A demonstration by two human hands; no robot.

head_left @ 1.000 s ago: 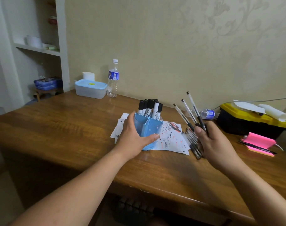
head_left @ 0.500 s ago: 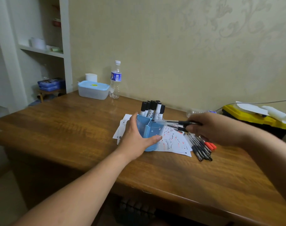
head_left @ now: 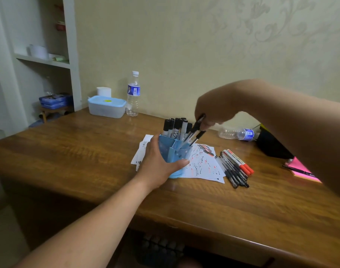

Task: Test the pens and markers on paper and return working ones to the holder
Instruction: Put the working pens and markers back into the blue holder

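Observation:
A blue pen holder (head_left: 176,151) stands on scribbled white paper (head_left: 203,165) in the middle of the wooden table (head_left: 87,151). My left hand (head_left: 157,165) grips the holder's near side. Several black-capped markers (head_left: 176,127) stand in its rear compartment. My right hand (head_left: 213,111) hovers above the holder and holds a few black pens (head_left: 195,132), tips down inside the front compartment. More pens and red-capped markers (head_left: 234,167) lie in a row on the table to the right of the paper.
A lidded plastic box (head_left: 106,106) and an upright water bottle (head_left: 133,93) stand at the back by the wall. Another bottle (head_left: 236,133) lies on its side at right. Pink sticky notes (head_left: 298,169) with a pen sit at far right, near a black case (head_left: 269,146).
My right hand rose from the pile of pens, swung left over the holder and tipped its pens downward into the front compartment. The left hand stayed on the holder.

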